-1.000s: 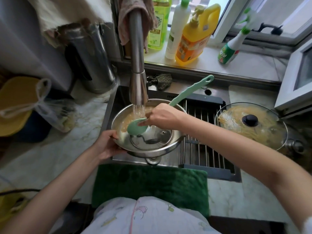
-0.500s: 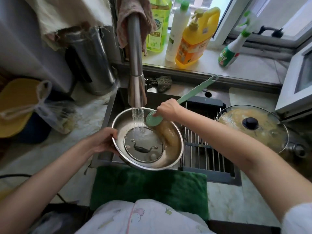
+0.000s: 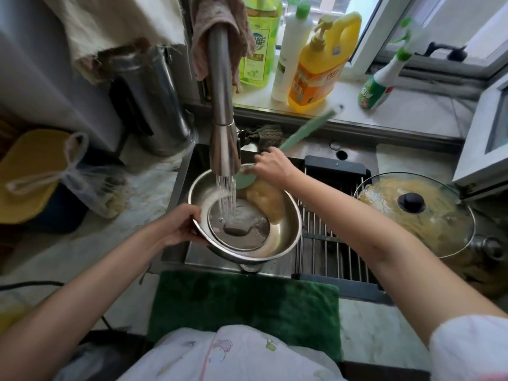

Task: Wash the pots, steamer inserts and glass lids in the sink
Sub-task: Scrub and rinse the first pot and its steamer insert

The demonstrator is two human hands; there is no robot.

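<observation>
A steel pot (image 3: pixel 286 235) is held tilted over the sink (image 3: pixel 192 160) under the running faucet (image 3: pixel 224 133). My left hand (image 3: pixel 181 226) grips its left rim. A small glass lid (image 3: pixel 239 226) lies inside the pot, and water falls onto it. Yellowish residue (image 3: pixel 265 200) coats the pot's far inner wall. My right hand (image 3: pixel 270 166) grips a green long-handled brush (image 3: pixel 305 127), whose head presses on the far rim. A large greasy glass lid (image 3: pixel 412 213) with a black knob rests on another pot at the right.
A black drain rack (image 3: pixel 332 237) spans the sink's right half. Detergent bottles (image 3: pixel 316 67) stand on the windowsill. A steel kettle (image 3: pixel 148 105) and a plastic bag (image 3: pixel 90 182) sit on the left counter. A green mat (image 3: pixel 242 303) covers the counter's front edge.
My right hand moved the brush from the pot's middle up to the far rim. The pot's mouth has tilted more toward me, showing the lid inside.
</observation>
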